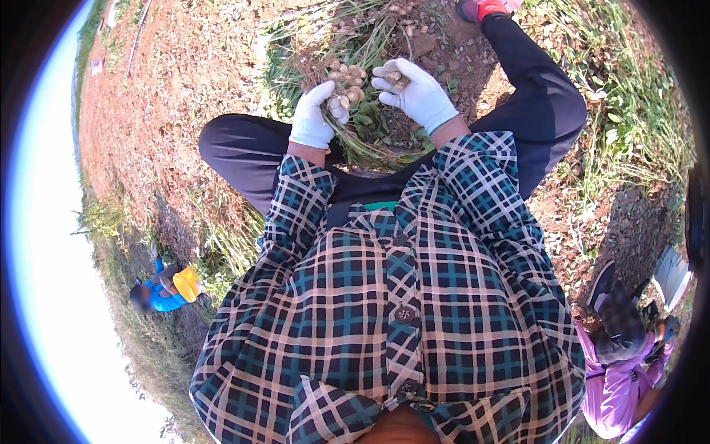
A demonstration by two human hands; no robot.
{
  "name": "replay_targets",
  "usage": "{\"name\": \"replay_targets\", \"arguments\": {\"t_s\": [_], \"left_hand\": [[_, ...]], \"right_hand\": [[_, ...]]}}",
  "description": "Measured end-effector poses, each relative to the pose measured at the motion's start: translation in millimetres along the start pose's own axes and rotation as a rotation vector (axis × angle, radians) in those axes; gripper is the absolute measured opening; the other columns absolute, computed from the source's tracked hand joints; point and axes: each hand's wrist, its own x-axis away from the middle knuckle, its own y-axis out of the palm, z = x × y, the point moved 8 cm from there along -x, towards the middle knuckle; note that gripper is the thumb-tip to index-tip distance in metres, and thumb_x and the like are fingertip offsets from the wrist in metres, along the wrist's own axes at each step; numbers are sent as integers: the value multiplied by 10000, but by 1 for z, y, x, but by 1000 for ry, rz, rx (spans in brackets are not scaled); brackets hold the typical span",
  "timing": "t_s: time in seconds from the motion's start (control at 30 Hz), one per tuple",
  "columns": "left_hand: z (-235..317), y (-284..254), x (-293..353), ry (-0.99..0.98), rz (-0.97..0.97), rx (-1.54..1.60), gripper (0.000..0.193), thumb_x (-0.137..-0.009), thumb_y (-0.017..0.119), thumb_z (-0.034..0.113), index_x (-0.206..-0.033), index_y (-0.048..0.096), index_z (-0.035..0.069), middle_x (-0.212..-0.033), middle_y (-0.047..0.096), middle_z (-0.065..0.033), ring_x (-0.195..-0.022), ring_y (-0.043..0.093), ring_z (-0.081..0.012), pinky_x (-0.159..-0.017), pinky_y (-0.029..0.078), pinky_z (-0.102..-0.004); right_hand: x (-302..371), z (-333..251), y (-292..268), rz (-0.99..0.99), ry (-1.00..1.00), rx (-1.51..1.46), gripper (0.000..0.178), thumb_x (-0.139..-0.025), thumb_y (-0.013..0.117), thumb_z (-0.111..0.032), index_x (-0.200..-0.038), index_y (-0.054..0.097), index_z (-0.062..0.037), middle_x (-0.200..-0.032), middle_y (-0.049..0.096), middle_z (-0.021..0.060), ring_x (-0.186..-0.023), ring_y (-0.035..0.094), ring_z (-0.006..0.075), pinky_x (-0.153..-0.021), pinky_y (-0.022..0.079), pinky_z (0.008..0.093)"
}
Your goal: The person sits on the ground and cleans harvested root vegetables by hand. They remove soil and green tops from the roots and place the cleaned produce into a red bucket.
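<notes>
My left hand (314, 120), in a white glove, is closed around a peanut plant. A cluster of pale peanuts (347, 80) hangs from the plant's roots beside the thumb. Its green stems (366, 152) trail down toward my lap. My right hand (420, 98), gloved in white too, sits a short way to the right with its fingers curled over a few loose peanuts (397, 80). The two hands are apart. Under and beyond them lies a heap of pulled peanut plants (303, 41), with leaves, stems and some pods showing.
My bent legs in dark trousers (540, 103) frame the heap on both sides. Reddish soil (163, 89) stretches to the left; greenery (629, 96) lies at the right. A person in blue and yellow (170, 285) is far left, and one in purple (617, 388) sits close at lower right.
</notes>
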Motion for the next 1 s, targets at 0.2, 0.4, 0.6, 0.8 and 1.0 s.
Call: {"name": "replay_targets", "arguments": {"t_s": [0.2,0.4,0.6,0.8,1.0], "left_hand": [[-4,34,10,-9,0,-54,362,-883,533,179,-1189,510,-14,-786,627,-96,-573,561,-132,-486,442,-255],[-11,33,7,23,150,-281,253,-831,613,163,-1035,607,14,-735,621,-65,-539,556,-159,-485,457,-282],[-25,27,-5,62,244,-365,202,-823,637,125,-1002,613,34,-772,642,-51,-568,572,-142,-498,457,-269],[-51,42,-16,36,219,-419,163,-828,647,121,-958,596,36,-693,615,-36,-511,539,-126,-455,410,-246],[-57,42,-12,63,265,-407,120,-828,638,139,-855,571,43,-579,549,-31,-411,458,-136,-395,352,-256]], "right_hand": [[0,53,7,46,296,-108,558,-935,388,-545,-1207,507,-72,-1062,600,73,-883,630,200,-686,546,360],[-2,29,12,47,162,-304,542,-937,390,-537,-1157,513,-57,-1017,580,82,-904,610,254,-763,536,407],[-10,23,-11,205,-34,-316,334,-935,517,-375,-1036,552,-58,-949,582,82,-776,587,212,-645,524,342],[-15,21,-42,408,-121,78,200,-875,584,-165,-1014,586,-20,-851,623,60,-703,610,174,-557,486,306],[-29,8,-63,732,-306,843,238,-803,633,-214,-941,658,-21,-844,675,137,-809,655,246,-727,501,332]]}}
